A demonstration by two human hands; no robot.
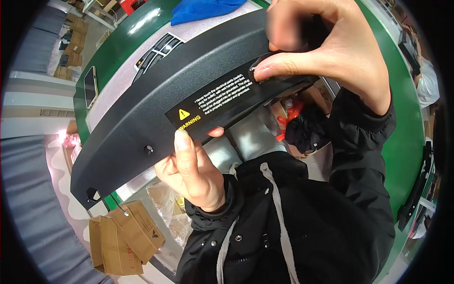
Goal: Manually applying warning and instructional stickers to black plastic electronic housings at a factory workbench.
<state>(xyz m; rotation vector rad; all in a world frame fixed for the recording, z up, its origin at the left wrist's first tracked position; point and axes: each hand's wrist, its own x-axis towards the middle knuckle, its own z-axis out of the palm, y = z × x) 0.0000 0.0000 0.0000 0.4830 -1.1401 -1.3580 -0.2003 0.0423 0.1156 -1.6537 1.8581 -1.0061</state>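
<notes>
A long, curved black plastic panel (127, 118) is held up tilted in front of me, its left end lower. On its face lies a black sticker (222, 94) with a yellow warning triangle and pale lines of print. My left hand (194, 175) grips the panel's lower edge, thumb at the sticker's lower left corner and a fingertip showing behind. At the upper right, my right hand (340, 52) is closed round the panel, its thumb pressed on the sticker's right end. The right hand's other fingers are partly blurred. A small hole shows near the panel's left end.
Behind the panel is a green table (106, 54) with a pale mat. On it lie a phone (91, 87), a sheet of black stickers (163, 49) and a blue cloth (203, 10). Cardboard boxes (123, 241) stand low left; another open box holds dark and red items.
</notes>
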